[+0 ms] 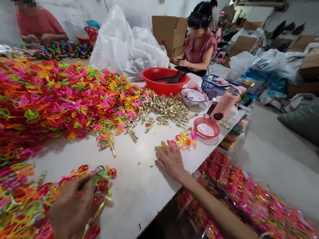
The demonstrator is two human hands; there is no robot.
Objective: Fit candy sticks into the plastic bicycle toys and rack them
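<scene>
My left hand (pixel 71 209) is at the lower left, its fingers closed on a tangle of neon plastic loops (pixel 95 184). A huge heap of pink, orange, yellow and green plastic loops (pixel 42 103) covers the far left of the white table (pixel 136 197). My right hand (pixel 170 160) lies palm down, its fingertips on a small bright bundle of loops (pixel 185 141). Whether those fingers grip it, I cannot tell. Small tubes with colored bands (pixel 164 110) lie scattered between the heap and that bundle.
A red basin (pixel 163 79) and a small red basket (pixel 205 127) stand on the table, with a pink flask (pixel 224 105) and a blue basket (pixel 214 86) beyond. Bagged colorful goods (pixel 241 197) lie below the table edge. A seated person (pixel 198 44) works at the far end; another (pixel 38 27) sits at back left.
</scene>
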